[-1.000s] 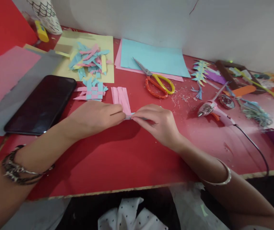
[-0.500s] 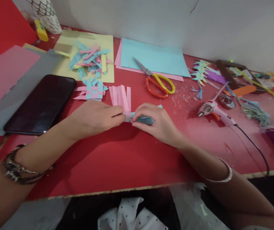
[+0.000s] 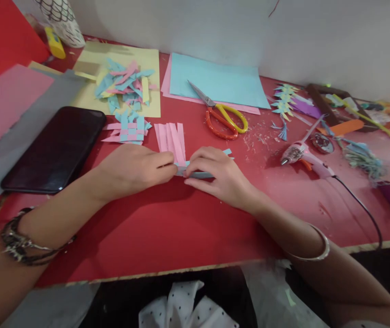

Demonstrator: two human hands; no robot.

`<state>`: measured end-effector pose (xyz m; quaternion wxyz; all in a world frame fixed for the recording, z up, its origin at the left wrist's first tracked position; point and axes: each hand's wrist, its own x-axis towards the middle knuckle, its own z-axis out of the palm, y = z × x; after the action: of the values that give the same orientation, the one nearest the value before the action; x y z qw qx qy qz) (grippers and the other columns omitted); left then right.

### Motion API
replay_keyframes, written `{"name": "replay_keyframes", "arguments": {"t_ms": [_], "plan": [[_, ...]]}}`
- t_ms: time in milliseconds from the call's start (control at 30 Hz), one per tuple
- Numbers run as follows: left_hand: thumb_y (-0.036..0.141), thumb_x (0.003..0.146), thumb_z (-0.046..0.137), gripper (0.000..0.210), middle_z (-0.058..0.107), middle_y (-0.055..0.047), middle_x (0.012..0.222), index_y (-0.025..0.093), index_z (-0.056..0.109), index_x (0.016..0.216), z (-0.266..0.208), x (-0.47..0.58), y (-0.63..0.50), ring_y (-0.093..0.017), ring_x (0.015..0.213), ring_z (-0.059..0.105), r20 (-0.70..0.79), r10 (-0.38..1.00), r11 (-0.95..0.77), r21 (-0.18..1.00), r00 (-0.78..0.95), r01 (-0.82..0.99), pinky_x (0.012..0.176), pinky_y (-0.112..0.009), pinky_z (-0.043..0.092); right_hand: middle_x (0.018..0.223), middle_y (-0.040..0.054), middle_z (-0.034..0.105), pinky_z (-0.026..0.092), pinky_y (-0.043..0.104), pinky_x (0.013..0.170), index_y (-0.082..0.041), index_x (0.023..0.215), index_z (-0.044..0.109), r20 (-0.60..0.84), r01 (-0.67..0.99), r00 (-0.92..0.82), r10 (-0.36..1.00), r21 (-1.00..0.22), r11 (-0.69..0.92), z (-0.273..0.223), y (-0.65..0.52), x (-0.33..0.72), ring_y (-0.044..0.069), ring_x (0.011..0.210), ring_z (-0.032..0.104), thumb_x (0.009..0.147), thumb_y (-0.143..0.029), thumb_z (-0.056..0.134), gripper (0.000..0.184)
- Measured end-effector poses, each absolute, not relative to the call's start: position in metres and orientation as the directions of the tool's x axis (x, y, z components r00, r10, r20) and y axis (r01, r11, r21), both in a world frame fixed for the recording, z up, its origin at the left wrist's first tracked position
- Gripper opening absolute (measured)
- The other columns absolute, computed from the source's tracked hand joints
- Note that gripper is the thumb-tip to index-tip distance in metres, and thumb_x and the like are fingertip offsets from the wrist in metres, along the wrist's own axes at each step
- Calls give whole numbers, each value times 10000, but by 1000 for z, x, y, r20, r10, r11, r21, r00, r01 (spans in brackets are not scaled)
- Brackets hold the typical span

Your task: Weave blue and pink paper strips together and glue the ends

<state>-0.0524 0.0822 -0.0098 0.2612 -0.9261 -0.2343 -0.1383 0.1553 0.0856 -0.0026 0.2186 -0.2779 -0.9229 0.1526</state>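
Several pink paper strips [image 3: 171, 140] lie side by side, their near ends crossed by blue paper strips [image 3: 181, 170]. My left hand [image 3: 143, 167] pinches the left part of this crossing, its fingertips pressed together on the paper. At the right part, my right hand [image 3: 215, 175] closes thumb and fingers on the blue strips, whose ends stick out behind it. Both hands hide much of the crossing. Just beyond my left hand is a small woven piece of pink and blue strips [image 3: 131, 130].
Red-and-yellow scissors [image 3: 222, 116] lie beyond my hands, partly on blue paper sheets [image 3: 218, 77]. A black phone [image 3: 56, 148] is at left. Cut strips [image 3: 126, 84] are heaped on yellow paper [image 3: 85, 91]. A corded glue gun [image 3: 304, 157] lies at right.
My right thumb and fingers have shifted slightly left along the blue strips, covering them differently. My left hand keeps its pinch. The whole view has moved a little.
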Motion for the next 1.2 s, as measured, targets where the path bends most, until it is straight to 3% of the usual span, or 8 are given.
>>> {"name": "replay_keyframes", "arguments": {"t_ms": [167,567,833,1000,1200], "plan": [[31,810,324,362,496,18,509,170,555,568,-5,-50,80,-81,366,350,377,350,-750,-435,858,498,396,-265,169,809,31,559,393,246,686,-164,759,583,279,425,-743,608,-504,751,-2,87,156,126,762,511,792,-200,547,61],[28,844,171,511,597,-10,627,201,621,670,3,-44,78,-106,427,423,165,514,-794,-280,842,540,426,-287,212,776,24,530,386,244,670,-165,744,569,258,448,-733,629,-514,732,-8,87,154,128,744,489,778,-176,539,46],[362,889,309,354,606,-25,713,208,620,816,-6,-49,83,-145,589,520,151,477,-852,-160,866,498,510,-278,320,811,32,530,384,259,705,-165,760,549,189,477,-754,630,-502,722,-8,88,153,147,790,484,759,-166,548,2],[549,781,425,481,598,-103,895,143,586,985,-10,-54,86,-225,751,562,187,577,-802,-54,795,594,587,-309,406,942,65,521,379,314,796,-166,907,529,176,506,-744,644,-481,716,-3,91,161,181,900,472,740,-270,596,208],[542,714,520,491,589,-83,990,197,544,1063,-12,-57,88,-229,861,555,164,687,-726,109,708,679,650,-288,426,985,65,541,366,324,820,-178,931,503,125,524,-747,653,-494,694,-1,94,165,185,914,473,746,-274,593,227]]}}
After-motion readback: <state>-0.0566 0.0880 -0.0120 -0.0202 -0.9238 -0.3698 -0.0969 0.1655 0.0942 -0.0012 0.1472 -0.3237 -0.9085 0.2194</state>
